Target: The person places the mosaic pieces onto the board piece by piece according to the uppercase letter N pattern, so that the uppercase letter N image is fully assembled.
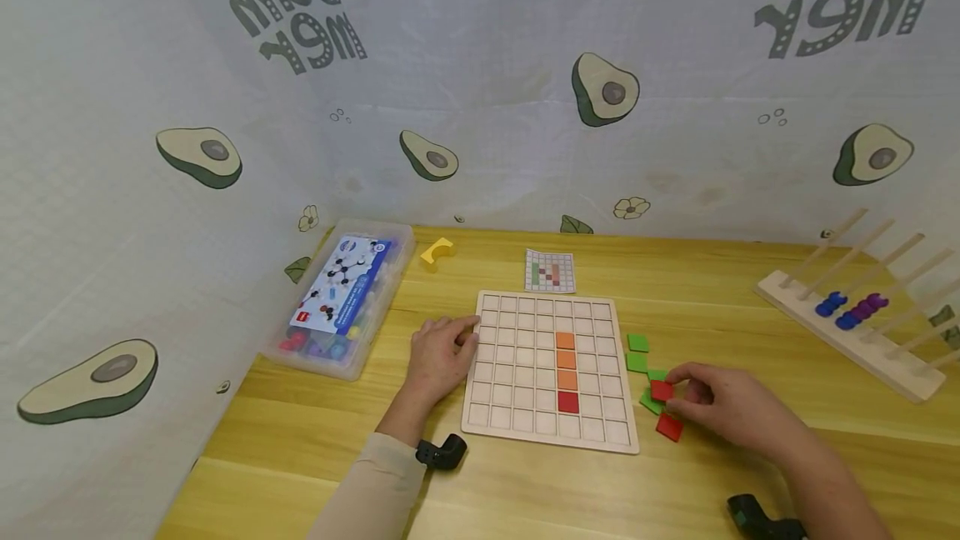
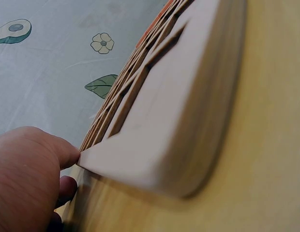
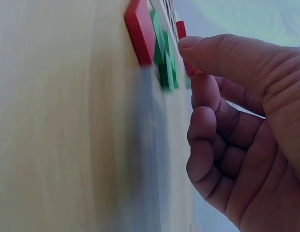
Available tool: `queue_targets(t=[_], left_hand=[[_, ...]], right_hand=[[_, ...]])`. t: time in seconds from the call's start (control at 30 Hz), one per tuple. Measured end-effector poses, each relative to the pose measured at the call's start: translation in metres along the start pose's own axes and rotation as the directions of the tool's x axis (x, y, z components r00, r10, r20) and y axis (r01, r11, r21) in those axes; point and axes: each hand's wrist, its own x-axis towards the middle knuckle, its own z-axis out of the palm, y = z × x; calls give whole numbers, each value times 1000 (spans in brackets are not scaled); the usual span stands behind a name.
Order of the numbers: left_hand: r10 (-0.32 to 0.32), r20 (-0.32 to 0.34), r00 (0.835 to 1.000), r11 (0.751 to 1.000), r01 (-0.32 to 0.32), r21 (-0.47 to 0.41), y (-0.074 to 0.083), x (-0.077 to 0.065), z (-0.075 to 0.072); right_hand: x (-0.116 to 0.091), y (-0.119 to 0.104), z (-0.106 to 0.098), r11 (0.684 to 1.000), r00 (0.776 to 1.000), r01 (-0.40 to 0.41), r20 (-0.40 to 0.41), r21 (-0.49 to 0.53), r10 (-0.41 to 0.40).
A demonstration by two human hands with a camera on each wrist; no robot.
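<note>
Our right hand point(image 1: 731, 407) pinches a red tile point(image 1: 661, 391) beside the wooden grid board point(image 1: 516, 355); our left hand point(image 1: 437, 357) touches the board's left edge.

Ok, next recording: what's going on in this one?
A person's right hand pinches a red tile by some green tiles to the right of a gridded board; the left hand touches the board's left edge. On the board, three orange tiles and one placed red tile form a column. A loose red tile lies nearby, and a printed card lies beyond the board.
</note>
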Motion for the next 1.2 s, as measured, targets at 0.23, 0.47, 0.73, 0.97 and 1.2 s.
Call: queue_targets(t=[0.23,0.47,0.73,0.97,1.2], left_hand=[[0,1,1000,1000,0,4,0,0,0],[-1,2,1000,1000,1,2,1,1,-1],[12,-4,1000,1000,-12,5,-1,0,0],[7,-4,1000,1000,-7,9,-1,1,1],[1,3,1000,1000,-1,1,0,1,-1]], right_hand=[[6,-21,11,999,999,24,34,36,-25],[14,-41,18,995,995,67,71,67,-72],[22,-58,24,992,989,110,90,64,-115],[27,-66,29,985,984,155,81,70,-161],[33,-77,31,980,979,178,80,86,-185]])
